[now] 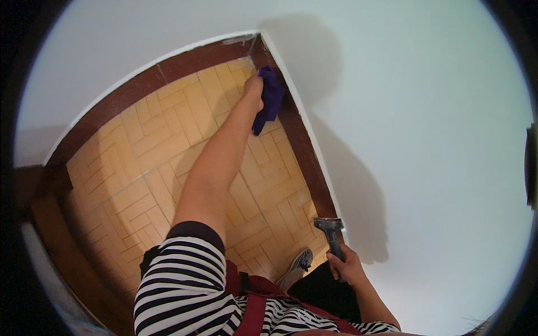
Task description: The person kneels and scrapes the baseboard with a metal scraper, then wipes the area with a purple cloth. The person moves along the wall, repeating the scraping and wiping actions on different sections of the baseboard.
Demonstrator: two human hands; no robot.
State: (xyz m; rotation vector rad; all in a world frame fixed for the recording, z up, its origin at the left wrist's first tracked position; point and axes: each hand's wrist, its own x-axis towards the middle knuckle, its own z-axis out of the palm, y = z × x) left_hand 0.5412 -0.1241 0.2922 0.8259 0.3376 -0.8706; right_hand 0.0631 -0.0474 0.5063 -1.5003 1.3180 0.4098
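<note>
My left hand [254,90] presses a purple cloth [272,94] against the dark red-brown baseboard [300,147] on the right wall, a little short of the room corner. Part of the cloth hangs down over the tiled floor. In my right hand [348,266] is the dark handle of a scraper [329,227]. Its wide head points away from me, near the same baseboard and lower down the wall. The fingers of my left hand are partly hidden by the cloth.
A second baseboard [122,90] runs along the left wall. Parquet-patterned flooring [168,138] lies between the walls. At the lower left is brown wooden framing [63,235]. My shoe [301,259] stands near the right wall [420,147].
</note>
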